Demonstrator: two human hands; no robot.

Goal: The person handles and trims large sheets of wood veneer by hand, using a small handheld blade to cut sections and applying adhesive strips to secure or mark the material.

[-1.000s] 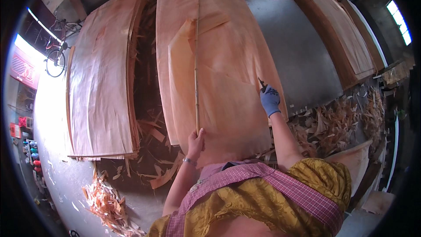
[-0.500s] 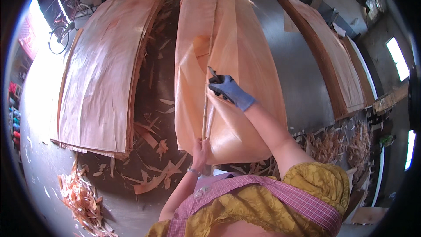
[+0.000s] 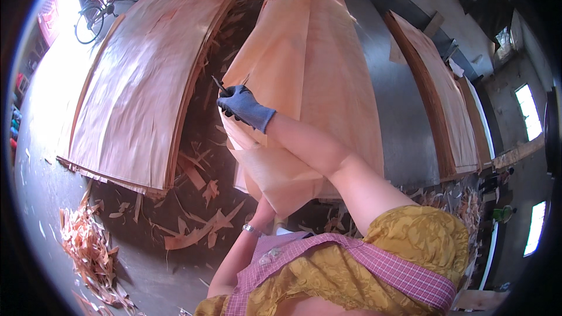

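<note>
Gloved right fingers (image 3: 229, 105) around slim dark tool (image 3: 218, 83), folded veneer sheet (image 3: 274, 61) alongside

Gloved right hand (image 3: 242, 106) curled, right arm (image 3: 336, 161) stretched across leftward, left hand (image 3: 266, 207) low, mostly hidden

We note white glare across the floor (image 3: 50, 108) at left, bright windows (image 3: 528, 112) at right, fisheye-curved edges, black vignetting.

head view | text: none legible | labels: none legible | numbers, signs: none legible
</note>
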